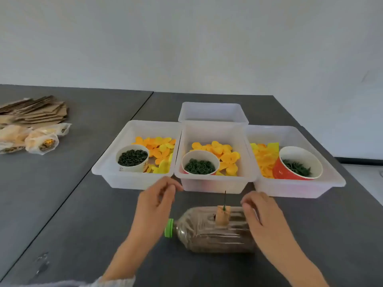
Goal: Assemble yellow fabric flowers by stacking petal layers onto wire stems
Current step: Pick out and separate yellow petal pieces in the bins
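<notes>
Left hand [159, 200], right hand [260, 211] loosely curled, holding nothing, flanking wire stem [224, 198]; bins' front edge [213, 188] near.

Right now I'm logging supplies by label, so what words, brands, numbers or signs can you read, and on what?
Nothing here reads as text.
White cup in the left bin: faint marks near its base, too blurred to read.
Red cup: pale marks, illegible.
Sand-filled bottle: no label visible.
Plastic bags: print unreadable.
</notes>
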`<state>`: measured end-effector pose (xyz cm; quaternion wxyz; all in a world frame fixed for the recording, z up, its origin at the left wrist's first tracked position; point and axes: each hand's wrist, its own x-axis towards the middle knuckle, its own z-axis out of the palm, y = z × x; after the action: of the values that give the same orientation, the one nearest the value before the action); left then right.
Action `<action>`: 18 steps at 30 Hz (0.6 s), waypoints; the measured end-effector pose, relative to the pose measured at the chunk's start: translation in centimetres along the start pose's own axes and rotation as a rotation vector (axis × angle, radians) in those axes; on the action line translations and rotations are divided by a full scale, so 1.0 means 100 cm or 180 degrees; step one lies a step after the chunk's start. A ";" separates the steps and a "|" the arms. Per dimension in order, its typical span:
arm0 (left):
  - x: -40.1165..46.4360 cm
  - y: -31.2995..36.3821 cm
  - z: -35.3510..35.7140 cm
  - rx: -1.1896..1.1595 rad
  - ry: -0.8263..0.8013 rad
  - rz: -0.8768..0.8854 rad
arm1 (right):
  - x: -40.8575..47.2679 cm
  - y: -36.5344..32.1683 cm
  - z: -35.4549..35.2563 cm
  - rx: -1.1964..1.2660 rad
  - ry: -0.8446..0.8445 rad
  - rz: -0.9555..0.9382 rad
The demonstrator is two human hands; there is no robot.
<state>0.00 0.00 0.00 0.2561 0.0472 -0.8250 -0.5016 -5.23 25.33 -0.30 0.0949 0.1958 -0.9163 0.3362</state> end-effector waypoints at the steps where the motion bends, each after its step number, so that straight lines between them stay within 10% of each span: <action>1: -0.011 -0.003 0.009 0.0132 -0.0083 -0.0035 | -0.005 0.000 0.009 -0.0075 -0.0030 -0.0005; 14: 0.019 0.001 0.035 0.1463 -0.0548 -0.0156 | 0.008 -0.010 0.056 -0.0541 0.0449 0.0274; 18: 0.072 0.053 -0.012 -0.0148 0.1050 0.0302 | 0.011 -0.003 0.056 -0.0489 0.0325 0.0308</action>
<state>-4.70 -0.81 7.63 0.4124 0.0840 -0.7612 -0.4934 -6.38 21.12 -4.01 0.1398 0.1261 -0.9417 0.2787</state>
